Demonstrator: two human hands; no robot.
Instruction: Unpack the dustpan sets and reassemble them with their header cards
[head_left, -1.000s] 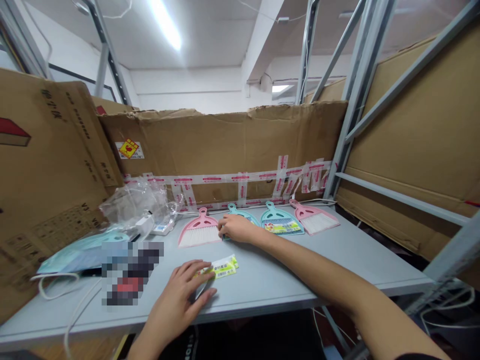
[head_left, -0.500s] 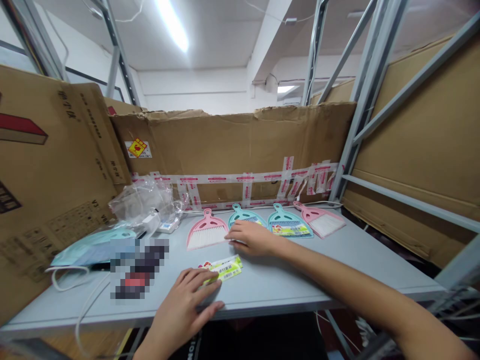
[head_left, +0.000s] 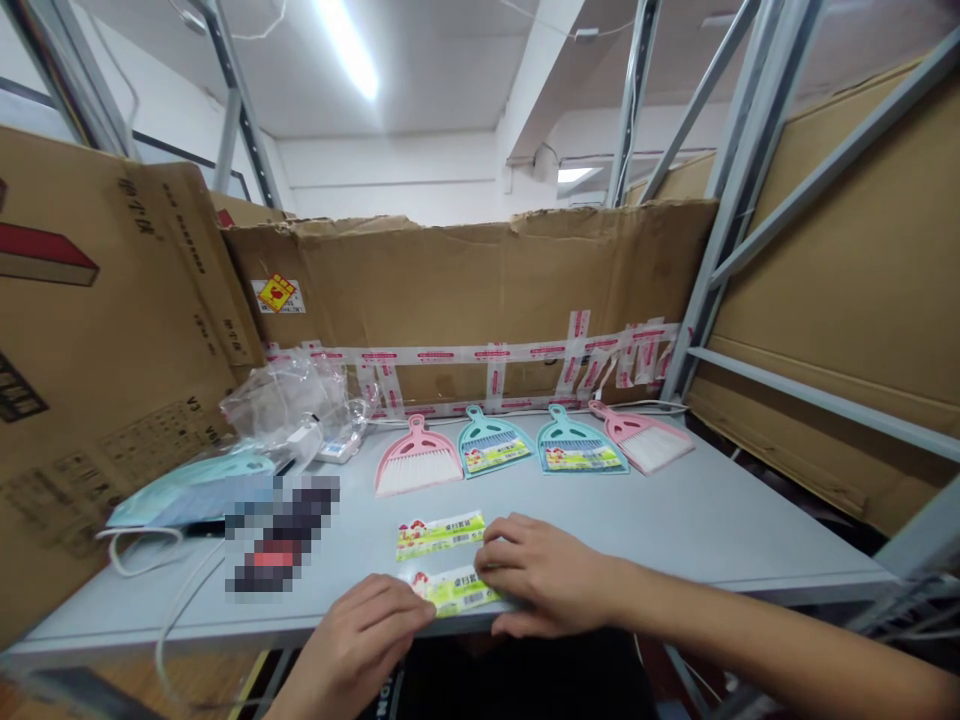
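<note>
Near the shelf's front edge lies a yellow-green label card (head_left: 457, 592), its left end under the fingertips of my left hand (head_left: 375, 625) and its right end under my right hand (head_left: 536, 575). Both hands have their fingers closed on its ends. A second label card (head_left: 441, 534) lies flat just behind it. Farther back stand out four dustpan-and-brush sets in a row: a pink one (head_left: 418, 463), a blue one (head_left: 491, 443) with a label, another blue one (head_left: 582, 442) with a label, and a pink one (head_left: 649, 443) at the right.
Crumpled clear plastic (head_left: 292, 400) and a light blue mask-like item (head_left: 195, 488) with white cords lie at the left, beside a pixelated dark object (head_left: 285, 535). A taped cardboard sheet (head_left: 465, 290) closes the back. Metal posts stand at the right.
My right hand has moved from the left blue dustpan to the front edge, uncovering that dustpan's label. The two label cards, overlapping before, now lie apart, one nearer the edge.
</note>
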